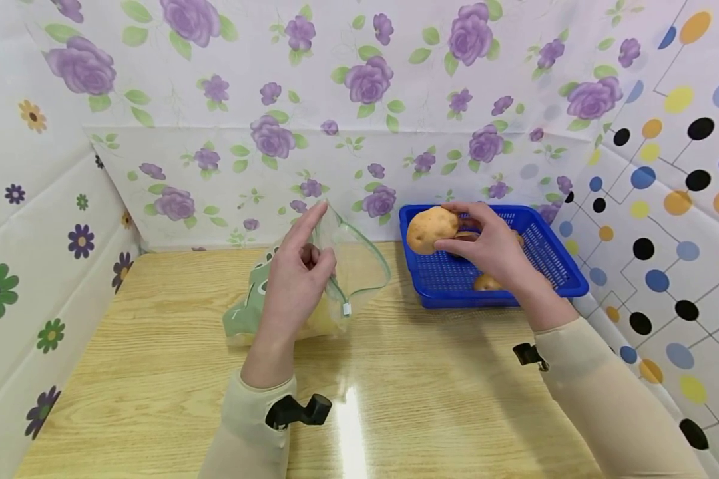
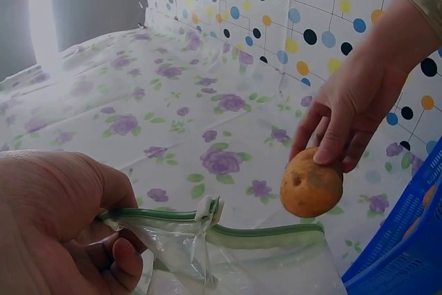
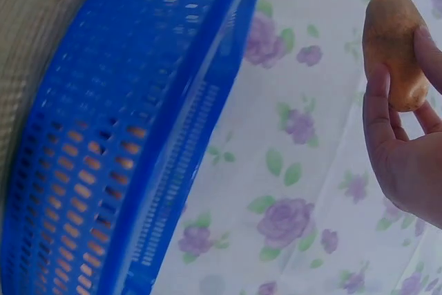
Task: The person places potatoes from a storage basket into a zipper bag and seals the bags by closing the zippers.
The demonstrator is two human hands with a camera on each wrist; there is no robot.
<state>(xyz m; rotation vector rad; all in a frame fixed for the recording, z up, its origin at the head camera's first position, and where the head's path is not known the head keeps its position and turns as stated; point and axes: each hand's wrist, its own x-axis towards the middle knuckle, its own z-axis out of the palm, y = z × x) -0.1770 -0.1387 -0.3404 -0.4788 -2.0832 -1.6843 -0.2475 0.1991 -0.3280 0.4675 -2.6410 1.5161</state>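
My left hand [image 1: 293, 286] grips the rim of a clear zip bag [image 1: 359, 263] with a green-edged mouth and a white slider [image 1: 346, 309]. The mouth gapes toward the right in the head view. A green cartoon print [image 1: 243, 318] shows on the bag's lower left, and something yellowish is inside. In my right hand [image 1: 488, 243] is a round yellow-brown potato [image 1: 431, 230], pinched between thumb and fingers above the left side of a blue plastic basket [image 1: 503, 301]. In the left wrist view the potato [image 2: 311, 184] hangs beyond the bag's rim.
More potatoes [image 1: 486, 283] lie in the basket, partly hidden by my right hand. The basket stands at the back right of the wooden table [image 1: 156, 399]. A flowered cloth [image 1: 335, 100] rises behind, a dotted cloth [image 1: 665, 219] on the right.
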